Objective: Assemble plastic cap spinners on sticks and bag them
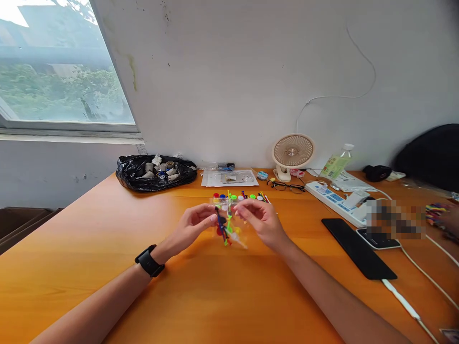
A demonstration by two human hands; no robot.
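A clear plastic bag (234, 228) with small colourful plastic pieces inside hangs upright between my two hands, just above the table. My left hand (195, 224), wearing a black watch on its wrist, pinches the bag's upper left edge between thumb and fingers. On the other side, the fingers of my right hand (263, 222) are closed at its upper right edge. Blue, green, red and yellow pieces show through the film; their exact kind I cannot make out. Behind the bag, a row of small coloured discs and sticks (253, 196) lies on the wooden table (179, 296).
A black plastic bag (156, 184) holding grey rolls sits at the back left. Along the wall stand a fan (293, 152) and a bottle (337, 162), with glasses (287, 186) nearby. To the right are a power strip (335, 203), a black phone (358, 248) and another person's hand (450, 220).
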